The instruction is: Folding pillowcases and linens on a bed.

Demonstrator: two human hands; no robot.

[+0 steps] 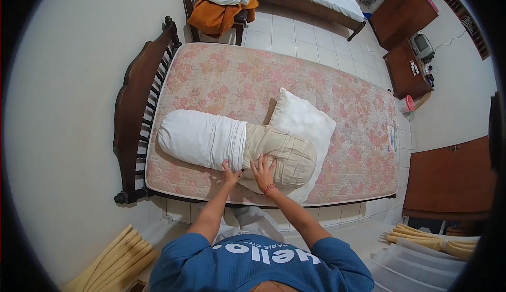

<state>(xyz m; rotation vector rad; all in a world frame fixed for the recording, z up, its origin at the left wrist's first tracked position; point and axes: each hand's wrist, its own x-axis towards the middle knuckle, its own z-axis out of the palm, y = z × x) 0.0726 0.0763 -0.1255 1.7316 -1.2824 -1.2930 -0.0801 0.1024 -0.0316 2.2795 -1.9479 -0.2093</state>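
Observation:
A long bolster (292,157) lies across the near left half of the bare mattress (358,128). Its right part shows beige, seamed cloth. Over its left part sits a white bolster cover (203,136), with the hem gathered around the middle. My left hand (232,176) grips that hem at the near side, fingers closed on the cloth. Just right of it, my right hand (263,175) presses on the beige cloth with its fingers spread. A white pillow (305,115) lies partly under the bolster's right end.
A dark wooden headboard (134,102) borders the mattress on the left. Beyond the bed, a chair (240,31) carries folded white cloth and an orange blanket (216,17). Another bed (311,7) stands at the back, and a cabinet (406,15) at the far right.

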